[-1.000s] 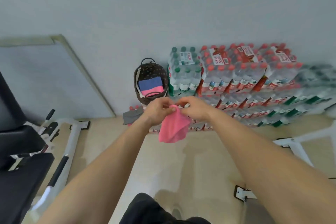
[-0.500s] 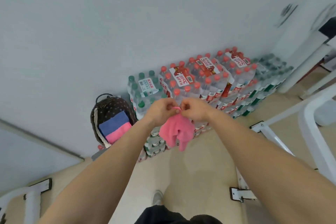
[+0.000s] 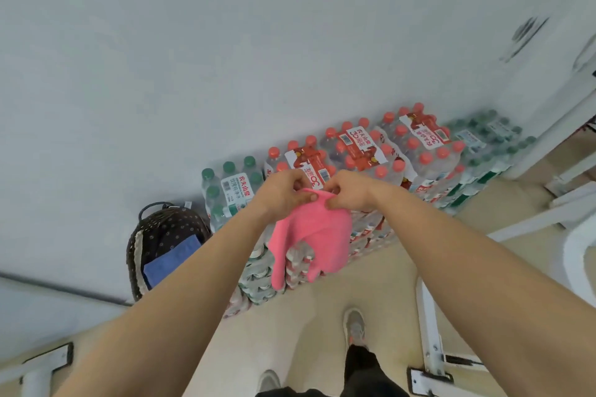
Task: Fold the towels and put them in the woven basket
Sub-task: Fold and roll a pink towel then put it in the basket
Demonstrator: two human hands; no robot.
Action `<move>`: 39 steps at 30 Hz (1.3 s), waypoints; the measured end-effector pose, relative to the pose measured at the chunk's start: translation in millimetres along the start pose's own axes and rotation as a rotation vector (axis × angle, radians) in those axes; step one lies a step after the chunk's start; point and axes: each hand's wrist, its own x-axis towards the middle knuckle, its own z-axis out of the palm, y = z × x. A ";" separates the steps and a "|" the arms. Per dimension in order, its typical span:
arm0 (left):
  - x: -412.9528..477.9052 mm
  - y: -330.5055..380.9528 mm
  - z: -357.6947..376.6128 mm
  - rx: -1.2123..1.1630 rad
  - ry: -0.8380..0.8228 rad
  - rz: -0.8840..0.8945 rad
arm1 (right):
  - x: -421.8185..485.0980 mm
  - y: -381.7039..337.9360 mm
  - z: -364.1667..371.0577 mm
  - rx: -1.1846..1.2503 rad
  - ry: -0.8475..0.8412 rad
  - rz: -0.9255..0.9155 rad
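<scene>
A pink towel (image 3: pixel 317 237) hangs in the air in front of me, loosely draped with two tails pointing down. My left hand (image 3: pixel 280 195) and my right hand (image 3: pixel 347 192) pinch its top edge close together. The dark woven basket (image 3: pixel 151 229) stands on the floor against the wall, to the lower left of my hands. A folded blue towel (image 3: pixel 171 259) lies inside it; my left forearm covers the basket's right side.
Shrink-wrapped packs of water bottles (image 3: pixel 364 155) with red and green caps are stacked along the wall behind the towel. White metal frame legs (image 3: pixel 432 348) stand on the beige floor at right, another at the lower left (image 3: pixel 42 371). My shoes (image 3: pixel 354 329) show below.
The view has swung right and tilted, so the basket sits further left and lower. The pink towel has opened out wider under my hands, which stay pinched on its top edge.
</scene>
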 end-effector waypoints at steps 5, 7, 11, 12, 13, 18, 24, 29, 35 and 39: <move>52.1 16.3 17.9 0.062 -0.046 -0.100 | 30.9 38.7 -42.1 -0.174 -0.052 -0.030; 68.1 23.3 22.4 0.130 -0.063 -0.146 | 41.7 54.3 -58.3 -0.215 -0.072 -0.054; 88.1 34.6 27.4 0.222 -0.102 -0.223 | 55.1 72.7 -83.5 -0.246 -0.074 -0.132; 92.6 37.2 28.7 0.273 -0.127 -0.228 | 57.8 75.2 -88.4 -0.251 -0.075 -0.146; 96.9 40.3 29.8 0.325 -0.153 -0.232 | 60.5 76.8 -92.5 -0.259 -0.078 -0.158; 115.6 48.1 29.7 0.389 -0.215 -0.292 | 76.0 75.3 -103.3 -0.321 -0.122 -0.165; 130.5 48.6 16.2 0.305 -0.157 -0.276 | 83.2 76.8 -119.8 -0.302 -0.218 -0.096; 131.4 43.6 5.8 0.115 0.003 -0.246 | 86.1 79.1 -129.3 -0.174 -0.274 -0.033; 132.6 40.8 -11.2 -0.042 0.057 -0.169 | 89.8 69.4 -126.9 0.219 -0.241 0.019; 135.9 49.3 -16.3 -0.087 0.056 -0.127 | 90.9 53.3 -127.7 0.304 -0.166 -0.014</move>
